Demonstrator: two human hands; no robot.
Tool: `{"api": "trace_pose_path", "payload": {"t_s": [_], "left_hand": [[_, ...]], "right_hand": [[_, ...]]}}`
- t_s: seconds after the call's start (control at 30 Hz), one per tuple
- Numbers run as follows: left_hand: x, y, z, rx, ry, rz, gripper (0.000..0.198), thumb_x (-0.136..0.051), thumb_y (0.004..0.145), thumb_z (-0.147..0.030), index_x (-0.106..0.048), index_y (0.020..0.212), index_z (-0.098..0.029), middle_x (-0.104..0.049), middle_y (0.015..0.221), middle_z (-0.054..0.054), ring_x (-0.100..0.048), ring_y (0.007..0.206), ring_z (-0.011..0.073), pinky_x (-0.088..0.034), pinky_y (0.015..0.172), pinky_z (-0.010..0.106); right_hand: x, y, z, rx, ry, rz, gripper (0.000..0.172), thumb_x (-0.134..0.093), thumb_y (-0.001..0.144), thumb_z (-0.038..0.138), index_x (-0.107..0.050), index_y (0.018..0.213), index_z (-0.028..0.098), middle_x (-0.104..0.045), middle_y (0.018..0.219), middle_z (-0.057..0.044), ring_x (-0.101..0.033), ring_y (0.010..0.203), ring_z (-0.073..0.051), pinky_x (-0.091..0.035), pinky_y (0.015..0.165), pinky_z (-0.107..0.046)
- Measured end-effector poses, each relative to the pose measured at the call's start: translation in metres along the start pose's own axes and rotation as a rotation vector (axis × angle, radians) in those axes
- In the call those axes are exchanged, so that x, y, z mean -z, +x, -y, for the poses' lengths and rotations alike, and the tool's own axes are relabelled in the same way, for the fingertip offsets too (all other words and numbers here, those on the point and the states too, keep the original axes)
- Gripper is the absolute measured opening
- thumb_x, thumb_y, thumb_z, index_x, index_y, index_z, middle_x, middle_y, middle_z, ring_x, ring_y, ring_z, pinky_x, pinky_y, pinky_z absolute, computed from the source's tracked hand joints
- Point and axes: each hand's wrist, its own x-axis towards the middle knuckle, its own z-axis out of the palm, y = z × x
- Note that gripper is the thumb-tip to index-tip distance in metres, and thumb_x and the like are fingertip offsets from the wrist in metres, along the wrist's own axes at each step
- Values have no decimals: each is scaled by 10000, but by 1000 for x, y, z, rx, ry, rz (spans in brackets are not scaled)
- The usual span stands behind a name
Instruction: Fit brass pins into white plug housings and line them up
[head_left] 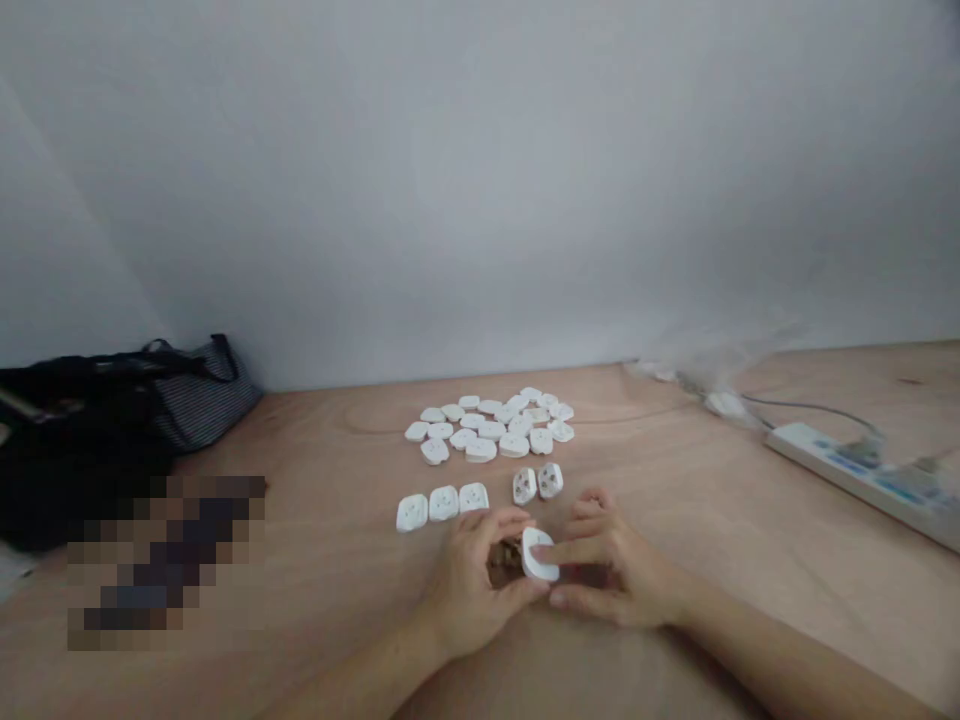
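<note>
My left hand (480, 575) has its thumb and fingers closed on the edges of a white rounded-square socket piece (536, 540), held above the table. Brownish, brass-like bits (506, 562) show behind the piece, inside the curve of this hand; I cannot tell what they are. My right hand (611, 565) touches the front of the piece with an outstretched index finger, its thumb apart near the lower edge. Just beyond the hands, a row of three white socket pieces (443, 503) lies to the left. Two more pieces (538, 483) with dark metal-looking spots stand to their right.
Several white pieces (491, 430) lie in a loose cluster farther back on the wooden table (315, 560). A white power strip (847, 470) with cables and a clear plastic bag (720, 375) are on the right. Dark bags (97, 440) sit at left, near a blurred-out patch (172, 560).
</note>
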Motion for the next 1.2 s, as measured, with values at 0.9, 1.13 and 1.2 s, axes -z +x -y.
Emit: {"api": "trace_pose_path", "payload": {"t_s": [0.9, 1.13, 1.2], "left_hand": [[0, 5, 4, -114, 196, -63, 590, -841, 437, -531, -622, 876, -202, -633, 848, 31, -560, 829, 249, -402, 744, 353], [0, 5, 1, -243, 271, -5, 85, -696, 775, -301, -679, 817, -230, -634, 769, 3, -545, 763, 189, -338, 732, 343], [-1, 4, 0, -299, 298, -20, 62, -652, 808, -246, -670, 761, -211, -635, 734, 2, -540, 753, 182, -330, 735, 346]], "right_hand": [[-11, -1, -15, -148, 187, -35, 552, -756, 596, 402, -610, 1105, 248, -622, 963, -48, -533, 930, -261, -334, 857, -418], [-11, 0, -12, -202, 187, -59, 446, -721, 548, 256, -620, 980, 216, -635, 909, -32, -529, 892, -252, -314, 844, -422], [-13, 0, -11, -209, 178, -59, 438, -713, 526, 242, -619, 952, 211, -629, 883, -28, -528, 871, -248, -316, 834, -417]]}}
